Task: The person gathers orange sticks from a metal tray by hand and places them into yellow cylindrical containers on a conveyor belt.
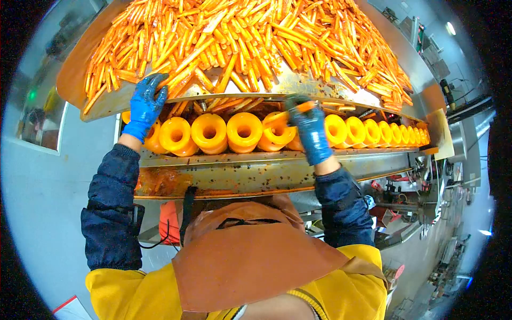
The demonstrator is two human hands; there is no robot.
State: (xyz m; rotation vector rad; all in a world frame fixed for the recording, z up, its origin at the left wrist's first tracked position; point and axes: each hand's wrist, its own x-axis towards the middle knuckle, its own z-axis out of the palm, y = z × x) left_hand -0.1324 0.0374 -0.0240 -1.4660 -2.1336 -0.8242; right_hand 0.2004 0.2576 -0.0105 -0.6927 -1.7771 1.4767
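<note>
Sauce-coated orange food sticks [229, 48] lie heaped on a metal tray [104, 109]. At the tray's front left edge is my left hand [146, 104] in a blue glove, its thumb apart from the fingers and its fingertips against the end of a stick. My right hand [310, 130], also gloved and slightly blurred, is closed around an orange food stick [305, 107] above a row of yellow ring-topped cups [212, 133]. Just left of it, another stick [276, 118] lies slanted over the mouth of one cup. The right fingertips are partly hidden.
A stained metal ledge [224, 178] runs along the front of the cups, close to my brown apron [256, 266]. Loose sticks lie in the gap behind the cups. Machine parts and cables stand at right, and a beige panel [441, 136] borders the row's right end.
</note>
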